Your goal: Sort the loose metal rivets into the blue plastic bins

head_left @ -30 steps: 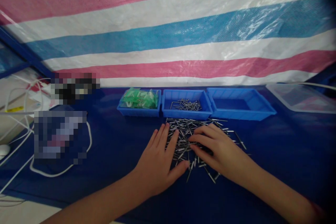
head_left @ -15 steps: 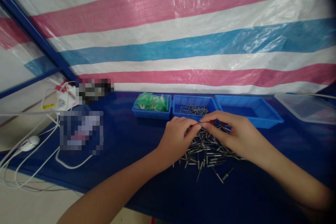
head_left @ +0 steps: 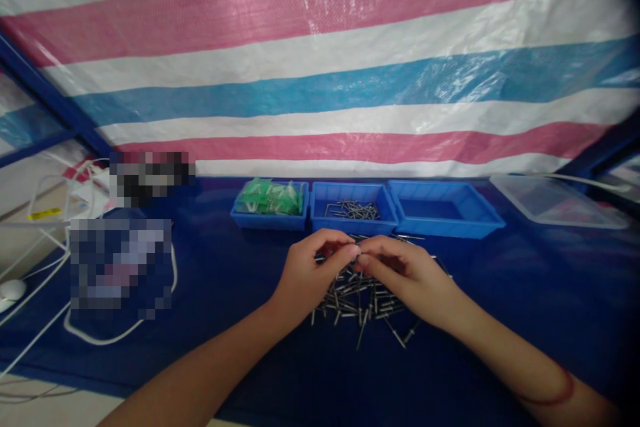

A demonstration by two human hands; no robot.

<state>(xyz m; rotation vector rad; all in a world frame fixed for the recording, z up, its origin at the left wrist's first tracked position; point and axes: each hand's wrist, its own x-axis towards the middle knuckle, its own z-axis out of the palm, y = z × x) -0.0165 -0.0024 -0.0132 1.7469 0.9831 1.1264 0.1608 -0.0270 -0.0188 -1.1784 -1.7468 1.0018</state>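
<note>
My left hand and my right hand meet fingertip to fingertip, both pinched closed. Between the fingertips is a small dark metal piece, apparently a rivet, mostly covered by the fingers. Directly beneath lies a loose pile of silver blind rivets on the dark blue table, partly hidden by both hands. Just behind the hands, the middle blue bin holds more thin metal rivets or pins.
The left blue bin contains green-and-clear plastic packets. On the right stand another blue bin and a clear plastic lid. White cables and blurred-out items lie left; a striped plastic sheet hangs behind.
The view has turned a little to the right. Both hands have come slightly towards me from the bins, still pinched together over the pile.
</note>
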